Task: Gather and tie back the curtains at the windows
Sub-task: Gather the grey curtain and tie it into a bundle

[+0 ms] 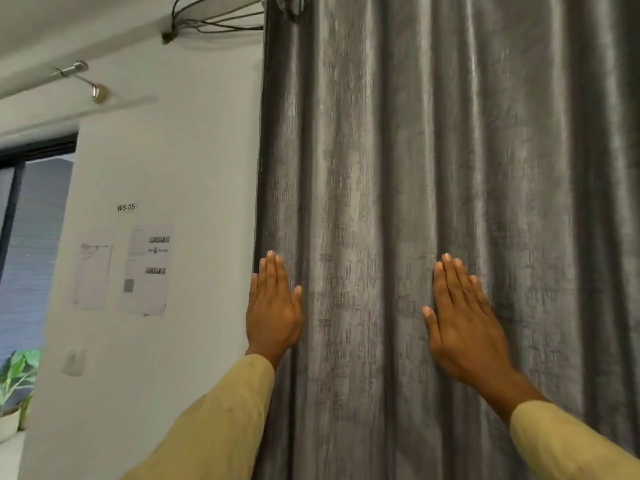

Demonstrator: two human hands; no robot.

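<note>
A grey shiny curtain (398, 150) hangs in vertical folds from a rod at the top and fills the right two thirds of the view. My left hand (273, 306) lies flat, fingers together and pointing up, at the curtain's left edge. My right hand (460, 317) rests flat against the fabric further right, fingers straight and pointing up. Neither hand holds anything. Both arms wear pale yellow sleeves. No tieback is in view.
A white wall (166, 150) stands left of the curtain, with taped papers (145, 268) and a label reading WS-05. A dark window (31, 237) and a potted plant (15, 386) are at the far left. A metal hook (98, 91) sticks out of the wall high up.
</note>
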